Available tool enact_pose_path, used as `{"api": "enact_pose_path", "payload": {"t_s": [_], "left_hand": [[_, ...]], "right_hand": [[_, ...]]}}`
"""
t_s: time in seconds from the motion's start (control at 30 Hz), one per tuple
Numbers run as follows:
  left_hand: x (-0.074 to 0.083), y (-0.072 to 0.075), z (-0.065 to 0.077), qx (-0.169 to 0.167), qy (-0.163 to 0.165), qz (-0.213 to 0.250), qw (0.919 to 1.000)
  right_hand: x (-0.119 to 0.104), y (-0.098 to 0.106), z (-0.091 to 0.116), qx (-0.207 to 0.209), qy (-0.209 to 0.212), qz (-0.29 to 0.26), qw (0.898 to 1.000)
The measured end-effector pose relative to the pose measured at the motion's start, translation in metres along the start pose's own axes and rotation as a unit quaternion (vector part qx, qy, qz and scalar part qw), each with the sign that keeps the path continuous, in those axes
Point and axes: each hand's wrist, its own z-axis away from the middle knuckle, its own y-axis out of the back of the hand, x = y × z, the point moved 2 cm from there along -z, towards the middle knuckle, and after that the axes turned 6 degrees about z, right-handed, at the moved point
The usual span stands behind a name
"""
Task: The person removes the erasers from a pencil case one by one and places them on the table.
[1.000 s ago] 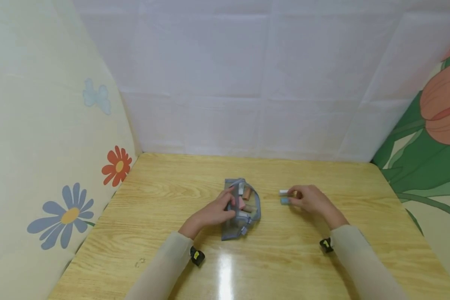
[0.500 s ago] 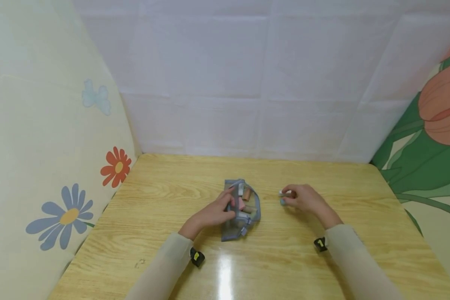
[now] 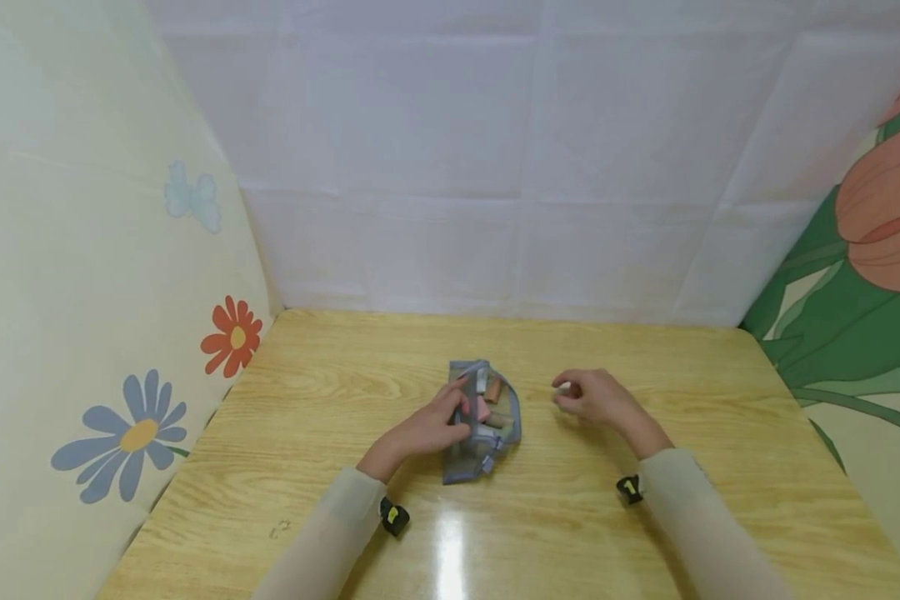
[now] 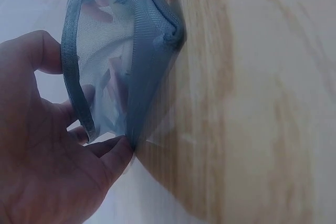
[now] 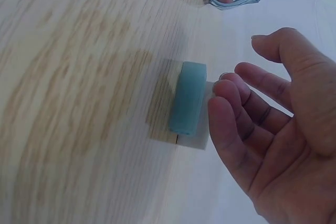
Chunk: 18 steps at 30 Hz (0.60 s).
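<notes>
On the table lies a see-through mesh pouch (image 3: 457,468) with blue-grey trim, small pink, brown and pale blocks inside it. My left hand (image 3: 427,423) grips its near-left side; in the left wrist view, digits bend around the trim (image 4: 70,72), some behind the mesh. To the right, my right hand (image 3: 596,398) is low over the table, thumb and forefinger apart. A teal block (image 5: 189,98) lies beside its fingertips in the right wrist view, and a pale patch shows behind that block. From the head, the hand covers the block.
The wood-grain table (image 3: 330,350) meets a white cloth (image 3: 420,125) at the back. Flower-printed sheets stand at the left (image 3: 82,292) and right. A black tracker (image 3: 394,517) is strapped at each wrist.
My right hand has moved a little to the left, over the white and blue blocks, which no longer show from the head. My left hand and the pouch stay put.
</notes>
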Motion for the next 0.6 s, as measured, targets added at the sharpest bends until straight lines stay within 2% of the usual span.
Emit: {"api": "enact_pose_path", "payload": {"t_s": [0.23, 0.6], "left_hand": [[0.0, 0.0, 0.0, 0.0, -0.006, 0.003, 1.0], [-0.003, -0.001, -0.002, 0.005, -0.004, 0.004, 1.0]], "right_hand": [[-0.01, -0.003, -0.001, 0.011, 0.024, 0.005, 1.0], [-0.024, -0.015, -0.005, -0.002, 0.036, 0.0, 0.999]]}}
